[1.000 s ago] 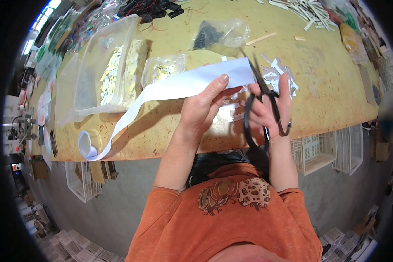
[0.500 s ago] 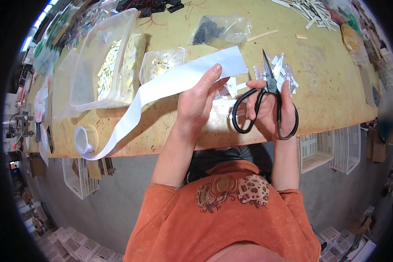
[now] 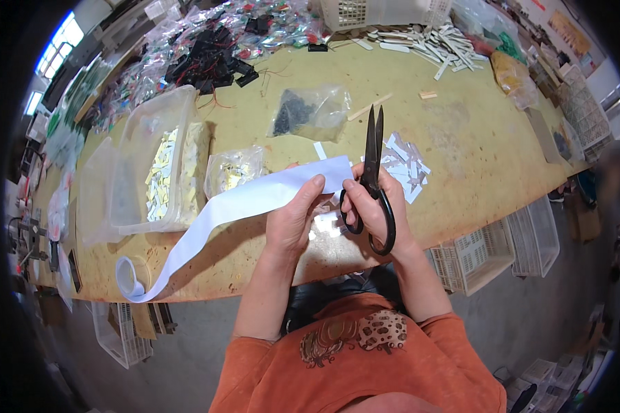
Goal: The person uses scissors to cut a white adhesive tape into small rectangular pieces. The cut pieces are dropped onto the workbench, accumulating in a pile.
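Observation:
A white strip, which looks like tape, runs from a roll near the table's front left up to my hands. My left hand grips the strip near its free end, thumb on top. In my right hand are black-handled scissors, blades pointing away and slightly apart. My right thumb and fingertips are at the strip's end corner, seemingly pinching it. Beyond my right hand lies a pile of cut white pieces. Several more pieces lie below the strip, partly hidden by my hands.
A clear plastic bin holding small white and yellowish pieces stands at left, beside a small clear bag. Farther back are a bag of dark bits, black parts with red wires and pale flat sticks. White crates sit below the table's edge.
My right hand has turned and come to the strip's end, with the scissors' blades still upward. My view has shifted, so more of the table's far side shows.

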